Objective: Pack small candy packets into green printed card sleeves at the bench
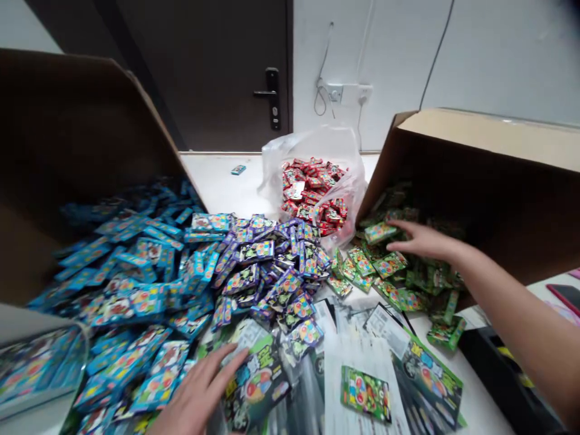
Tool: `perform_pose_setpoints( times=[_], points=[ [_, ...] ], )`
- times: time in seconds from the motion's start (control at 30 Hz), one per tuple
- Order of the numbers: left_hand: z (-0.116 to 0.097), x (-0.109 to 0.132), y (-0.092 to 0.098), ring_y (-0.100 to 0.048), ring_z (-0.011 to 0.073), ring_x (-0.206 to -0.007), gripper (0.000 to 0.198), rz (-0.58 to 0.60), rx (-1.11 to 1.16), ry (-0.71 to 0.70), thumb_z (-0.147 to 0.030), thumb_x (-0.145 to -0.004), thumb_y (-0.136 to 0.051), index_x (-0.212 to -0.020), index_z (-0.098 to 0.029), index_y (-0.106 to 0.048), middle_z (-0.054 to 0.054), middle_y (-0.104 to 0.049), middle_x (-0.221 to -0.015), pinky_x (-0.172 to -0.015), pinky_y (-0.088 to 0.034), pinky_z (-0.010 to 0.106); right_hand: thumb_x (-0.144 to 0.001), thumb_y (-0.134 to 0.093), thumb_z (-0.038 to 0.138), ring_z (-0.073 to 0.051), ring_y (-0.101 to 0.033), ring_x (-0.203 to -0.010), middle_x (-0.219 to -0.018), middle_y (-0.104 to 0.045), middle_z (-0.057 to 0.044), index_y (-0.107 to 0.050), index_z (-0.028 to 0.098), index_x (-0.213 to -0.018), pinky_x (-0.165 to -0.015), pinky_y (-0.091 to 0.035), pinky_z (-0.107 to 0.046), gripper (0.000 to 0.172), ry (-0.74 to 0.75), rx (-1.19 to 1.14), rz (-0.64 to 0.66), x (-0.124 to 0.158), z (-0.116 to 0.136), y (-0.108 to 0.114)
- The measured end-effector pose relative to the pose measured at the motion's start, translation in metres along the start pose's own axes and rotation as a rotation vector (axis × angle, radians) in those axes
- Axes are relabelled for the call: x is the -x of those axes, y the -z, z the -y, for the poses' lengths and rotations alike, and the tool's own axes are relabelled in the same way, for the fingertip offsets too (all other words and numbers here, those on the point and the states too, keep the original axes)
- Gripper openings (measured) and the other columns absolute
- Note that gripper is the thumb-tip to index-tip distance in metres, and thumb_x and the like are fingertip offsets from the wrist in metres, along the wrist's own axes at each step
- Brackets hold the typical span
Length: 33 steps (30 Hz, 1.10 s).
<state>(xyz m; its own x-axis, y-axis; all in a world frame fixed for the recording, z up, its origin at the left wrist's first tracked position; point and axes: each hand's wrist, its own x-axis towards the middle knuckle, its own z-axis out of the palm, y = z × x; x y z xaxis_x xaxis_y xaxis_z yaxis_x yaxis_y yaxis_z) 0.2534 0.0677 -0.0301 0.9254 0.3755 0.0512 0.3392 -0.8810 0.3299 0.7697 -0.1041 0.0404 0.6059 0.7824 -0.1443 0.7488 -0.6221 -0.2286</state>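
Note:
My left hand (202, 389) lies with stretched, spread fingers over a plastic-wrapped green-and-black pouch (258, 380) at the front. My right hand (423, 241) reaches to the mouth of the right carton. Its thumb and forefinger are apart beside a small green packet (379, 232); whether they touch it I cannot tell. More green packets (389, 264) spill out below that hand. A single green packet (366, 393) rests on a white sheet (335, 368) between my arms. Purple packets (285, 290) are heaped in the middle, next to blue packets (149, 296) on the left.
Two cardboard cartons lie on their sides, a left carton (58, 133) and a right carton (489, 139). A clear plastic bag (274, 157) holds red packets (315, 181) at the back. More green-and-black pouches (435, 377), a black tray (489, 374) and a phone (566, 296) sit at right.

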Motion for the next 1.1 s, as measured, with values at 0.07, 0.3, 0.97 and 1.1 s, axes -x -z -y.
perform_pose_setpoints(
  times=[0.07,0.3,0.97,1.1],
  points=[
    [-0.002,-0.023,0.03,-0.057,0.0285,-0.12,0.061,-0.053,0.014,0.01,-0.047,-0.082,-0.063,-0.14,-0.035,-0.045,0.007,-0.052,-0.139,-0.095,-0.052,0.039,-0.072,-0.072,0.042,-0.034,-0.051,-0.125,-0.142,-0.049,-0.015,-0.049,0.025,-0.141,-0.099,-0.043,-0.042,0.075,0.053,0.128,0.082,0.01,0.021,-0.015],
    [-0.038,-0.194,0.086,-0.05,0.0263,-0.124,0.035,-0.184,-0.005,-0.346,-0.034,-0.092,-0.054,-0.124,-0.019,-0.057,0.012,-0.058,-0.128,-0.107,-0.039,0.047,-0.095,-0.045,0.036,-0.025,-0.055,-0.118,-0.125,-0.063,-0.012,-0.062,0.02,-0.125,-0.1,-0.04,-0.038,0.038,0.544,0.211,-0.186,-0.042,0.143,0.022],
    [-0.024,-0.297,0.066,-0.051,0.0337,-0.119,0.064,0.055,-0.109,-0.31,-0.059,-0.079,-0.063,-0.132,-0.024,-0.053,0.013,-0.054,-0.13,-0.101,-0.041,0.048,-0.08,-0.059,0.026,-0.03,-0.067,-0.088,-0.094,-0.071,-0.017,-0.073,0.012,-0.097,-0.077,-0.048,-0.037,0.026,0.384,0.537,0.193,-0.011,0.08,0.01],
    [0.007,-0.347,0.094,-0.059,0.0249,-0.111,0.046,-0.148,0.168,-0.145,-0.043,-0.086,-0.059,-0.125,-0.019,-0.057,0.01,-0.062,-0.122,-0.097,-0.046,0.036,-0.093,-0.047,0.04,-0.026,-0.065,-0.093,-0.104,-0.068,-0.013,-0.065,0.017,-0.113,-0.08,-0.049,-0.035,0.036,0.476,0.311,-0.119,-0.044,0.145,0.045]
  ],
)
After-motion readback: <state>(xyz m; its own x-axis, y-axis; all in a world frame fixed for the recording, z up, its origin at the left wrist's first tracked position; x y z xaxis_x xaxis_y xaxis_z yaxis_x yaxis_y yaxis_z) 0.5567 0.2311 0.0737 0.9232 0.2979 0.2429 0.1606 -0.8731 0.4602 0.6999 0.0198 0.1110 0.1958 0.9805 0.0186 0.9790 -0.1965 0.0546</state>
